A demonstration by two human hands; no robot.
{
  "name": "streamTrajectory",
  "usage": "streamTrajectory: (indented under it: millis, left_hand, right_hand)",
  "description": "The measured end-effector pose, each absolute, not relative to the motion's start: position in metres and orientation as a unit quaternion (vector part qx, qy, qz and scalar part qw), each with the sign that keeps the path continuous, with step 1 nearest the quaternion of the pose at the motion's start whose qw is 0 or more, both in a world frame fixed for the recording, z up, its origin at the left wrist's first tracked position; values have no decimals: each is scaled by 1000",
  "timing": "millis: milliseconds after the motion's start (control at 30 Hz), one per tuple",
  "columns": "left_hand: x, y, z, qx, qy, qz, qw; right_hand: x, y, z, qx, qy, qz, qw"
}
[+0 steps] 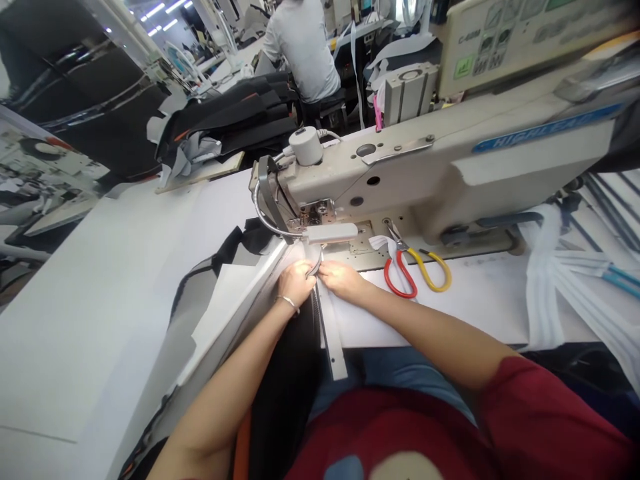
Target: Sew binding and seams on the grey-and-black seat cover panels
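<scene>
Left hand: the left hand (296,283), a bracelet (289,304) at its wrist, has its fingers bent inward at the upper end of the strip; whether they are clamped on it cannot be told.
Right hand: the right hand (343,280) lies just beside the left, fingertips at the strip's right edge; its grip cannot be told either.
White strip: the white strip (336,340), dark along its left edge, runs from between the hands toward the person's lap, its lower end past the front edge of the surface (475,313).
Curved piece: a small dark curved piece (315,267) shows between the hands, too blurred to identify.
Fabric: black fabric (290,373) hangs below the left hand; a grey panel (200,287) lies left of it, with a loose white piece (220,300) on top.
Sewing machine: the sewing machine (410,177) stands beyond both hands, a white lamp (331,233) just above the fingertips.
Scissors: scissors (401,246) with one red and one yellow handle lie right of the right hand, blades on the machine bed.
Striped bands: pale bands (545,293) drape over the surface's right side.
Background: a person in a white shirt (303,50) sits near stacked dark fabric (235,113).
</scene>
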State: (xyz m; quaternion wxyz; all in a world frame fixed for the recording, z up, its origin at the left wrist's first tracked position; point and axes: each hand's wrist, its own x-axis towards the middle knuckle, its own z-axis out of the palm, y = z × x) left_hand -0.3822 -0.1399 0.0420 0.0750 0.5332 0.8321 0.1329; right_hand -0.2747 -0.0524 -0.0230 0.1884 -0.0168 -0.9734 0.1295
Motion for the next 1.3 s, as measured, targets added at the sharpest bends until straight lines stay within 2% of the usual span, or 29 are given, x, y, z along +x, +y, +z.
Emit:
streamTrajectory:
  millis: [167,300,400,700,1300]
  left_hand:
    - [-379,-137,48,532,836,90,99]
    - [-381,-135,48,537,835,57,105]
    - [-381,-135,47,541,833,43,104]
    - [-377,-135,44,559,824,30,83]
    - [-374,-136,35,550,832,15,64]
  right_hand:
    - [-277,-58,-21,-50,-974,63,211]
    - [-268,-79,-16,-8,-979,19,200]
    - [-267,-87,-19,13,-981,35,191]
    - [-277,-77,-32,-15,-966,84,243]
    - [-269,-87,-27,10,-974,79,211]
